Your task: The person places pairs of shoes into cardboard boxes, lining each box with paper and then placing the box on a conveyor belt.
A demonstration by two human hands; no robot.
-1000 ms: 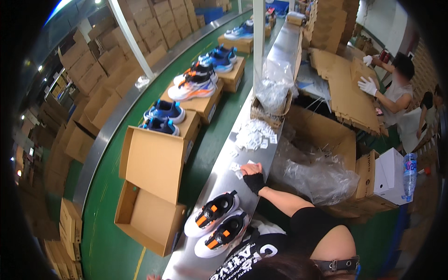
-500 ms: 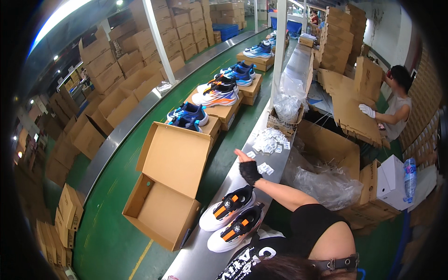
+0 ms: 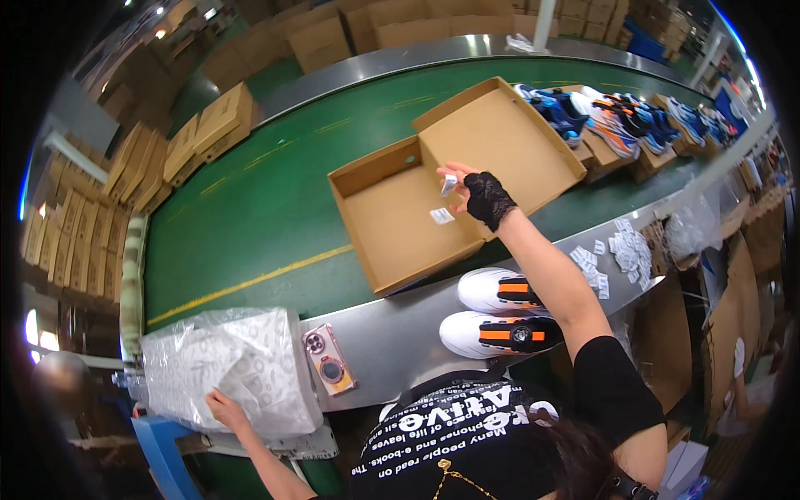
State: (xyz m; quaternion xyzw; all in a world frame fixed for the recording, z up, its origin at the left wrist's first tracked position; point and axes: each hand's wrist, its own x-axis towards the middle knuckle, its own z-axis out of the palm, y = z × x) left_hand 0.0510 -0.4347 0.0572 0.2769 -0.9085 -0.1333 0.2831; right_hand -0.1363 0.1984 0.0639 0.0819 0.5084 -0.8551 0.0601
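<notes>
My right hand [image 3: 483, 196], in a black lace fingerless glove, reaches over an open brown shoebox [image 3: 379, 242]. Its fingers pinch a small white packet [image 3: 449, 184]. A second white packet [image 3: 442, 216] shows just below the fingers, against the box; whether it is falling or lying there I cannot tell. At the lower left, the closed fingers of my left hand [image 3: 223, 408] grip a sheet of thin printed wrapping paper [image 3: 243, 373] on a plastic-covered stack. Two white sneakers [image 3: 477, 333] with black and orange tops stand on the metal ledge, below my right forearm.
A phone [image 3: 330, 360] lies on the metal ledge [image 3: 392, 367] beside the paper stack. Loose white packets [image 3: 631, 254] are heaped to the right. Boxes topped with sneakers [image 3: 612, 125] line the green belt [image 3: 275, 200]; closed shoeboxes [image 3: 225, 121] stand at the far left.
The view has swung left, bringing the paper stack, phone and my left hand into sight. My right hand has moved from beside the packet heap to over the shoebox, now with a packet.
</notes>
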